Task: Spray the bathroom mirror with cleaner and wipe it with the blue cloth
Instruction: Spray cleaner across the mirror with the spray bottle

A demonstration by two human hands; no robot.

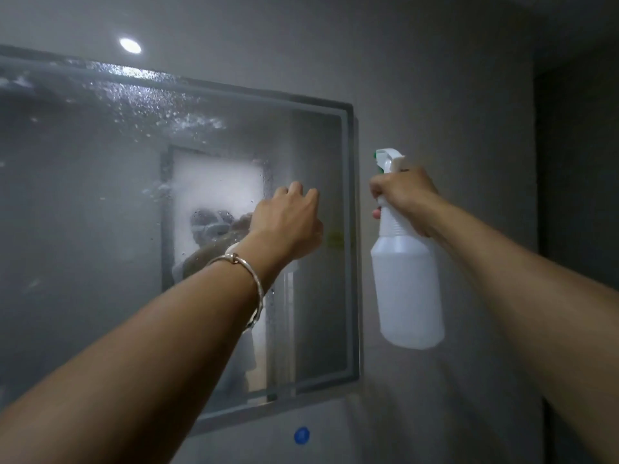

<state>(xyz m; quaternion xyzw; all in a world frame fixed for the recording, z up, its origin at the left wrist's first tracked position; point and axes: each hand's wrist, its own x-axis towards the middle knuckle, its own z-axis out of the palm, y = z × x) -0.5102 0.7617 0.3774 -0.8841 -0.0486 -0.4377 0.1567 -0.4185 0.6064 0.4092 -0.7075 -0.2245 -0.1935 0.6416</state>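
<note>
Gripping the spray bottle [407, 289] by its neck, your right hand [405, 195] holds it up against the grey wall [435, 78], just past the right edge of the bathroom mirror [100, 212], as the head camera shows it. The bottle's long axis runs close to vertical, its base hanging toward you and slightly to the right. Its nozzle [385, 157] faces left, toward the glass.

The mirror lies to the left of the bottle and straight ahead of your left hand [288, 222]. That hand is raised in front of the glass near its right side, so it is the nearer of the two to the surface to be cleaned. Its back faces the camera and its fingers curl away toward the mirror. The palm is hidden, so whether the hand holds anything cannot be told. A metal bracelet [249, 279] circles that wrist.

White droplets and foam [160, 105] cling along the top of the glass and thin out toward the middle. The lower right part looks dry, which suggests the spraying is only partly done. The blue cloth is nowhere in view. A small blue dot [301, 435] sits on the wall below the frame.

Any further spray calls for the nozzle to swing left across the frame. Your left arm crosses in front of the glass and may catch the mist.
</note>
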